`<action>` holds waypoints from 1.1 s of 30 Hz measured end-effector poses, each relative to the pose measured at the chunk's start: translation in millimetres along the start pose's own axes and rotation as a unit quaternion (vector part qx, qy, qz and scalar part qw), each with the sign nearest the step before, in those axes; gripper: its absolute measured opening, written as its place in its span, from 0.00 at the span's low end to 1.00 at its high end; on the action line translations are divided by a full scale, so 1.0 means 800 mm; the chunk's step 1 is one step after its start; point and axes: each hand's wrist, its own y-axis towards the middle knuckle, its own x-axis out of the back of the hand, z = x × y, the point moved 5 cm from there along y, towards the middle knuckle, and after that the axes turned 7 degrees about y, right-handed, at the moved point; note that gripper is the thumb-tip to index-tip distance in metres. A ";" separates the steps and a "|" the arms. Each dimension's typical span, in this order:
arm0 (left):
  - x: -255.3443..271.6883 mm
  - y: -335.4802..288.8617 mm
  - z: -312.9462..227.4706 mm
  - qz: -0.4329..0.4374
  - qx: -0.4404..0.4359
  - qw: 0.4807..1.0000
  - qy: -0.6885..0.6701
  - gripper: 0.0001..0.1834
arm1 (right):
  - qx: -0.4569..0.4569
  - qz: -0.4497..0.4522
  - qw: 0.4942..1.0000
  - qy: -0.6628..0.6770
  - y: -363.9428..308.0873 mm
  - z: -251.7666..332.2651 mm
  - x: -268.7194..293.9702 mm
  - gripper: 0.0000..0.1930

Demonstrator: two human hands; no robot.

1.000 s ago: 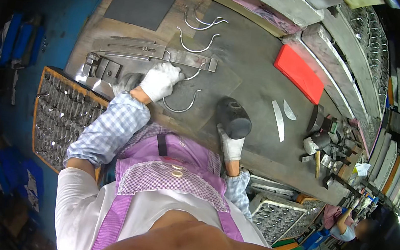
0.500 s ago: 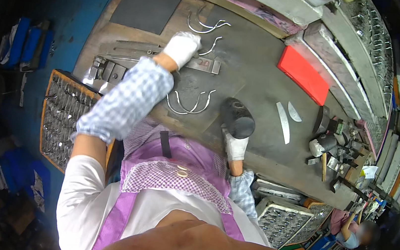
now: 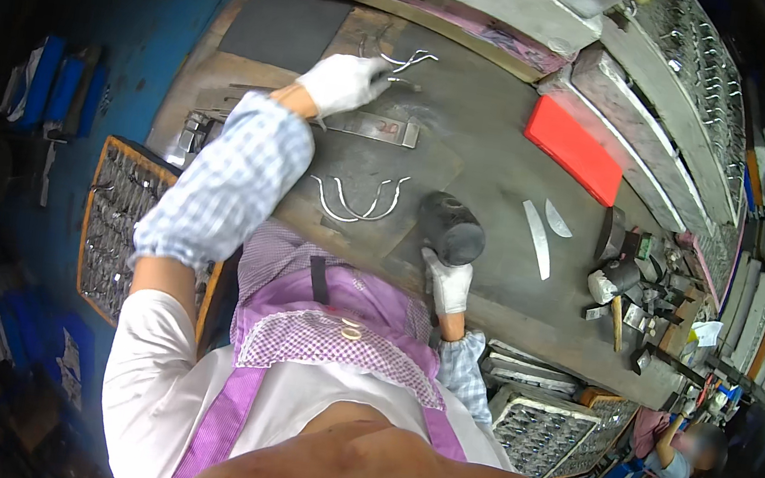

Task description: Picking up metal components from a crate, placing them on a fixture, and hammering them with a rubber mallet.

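My left hand (image 3: 344, 87), in a white glove, is closed over the far part of the worktable. A thin curved metal piece (image 3: 404, 82) sticks out from its fingertips, slightly blurred. Just nearer than that hand lies a flat steel bar (image 3: 372, 127) with a raised end block. Beyond the fingers are bright curved metal rods (image 3: 411, 61); two more bent rods (image 3: 353, 218) lie crossed closer to me. My right hand (image 3: 449, 286), also gloved, grips a mallet (image 3: 452, 229) with a black head; the head covers part of the fingers.
A dark flat sheet (image 3: 284, 26) lies at the far left. Right of centre are a red block (image 3: 573, 150) and two thin blade-shaped metal pieces (image 3: 537, 240). Hammers and tools (image 3: 621, 278) crowd the right edge. A tray of metal parts (image 3: 120, 235) stands left. Another person (image 3: 672, 447) sits far right.
My left hand has moved slightly left and turned, and the curved piece at its fingertips has shifted and tilted with it. My right hand stays with the mallet in nearly the same place.
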 end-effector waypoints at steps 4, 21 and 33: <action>-0.004 -0.113 -0.003 -0.093 0.003 0.935 -0.343 0.13 | 0.094 0.009 0.995 -0.022 0.000 0.062 -0.009 0.10; -0.051 -0.142 -0.047 -0.174 -0.031 0.982 0.061 0.08 | 0.117 0.043 0.961 -0.247 -0.030 0.037 0.013 0.25; -0.074 -0.160 -0.059 0.053 -0.011 0.999 0.009 0.10 | -0.005 -0.027 0.996 -0.081 -0.008 -0.019 0.019 0.39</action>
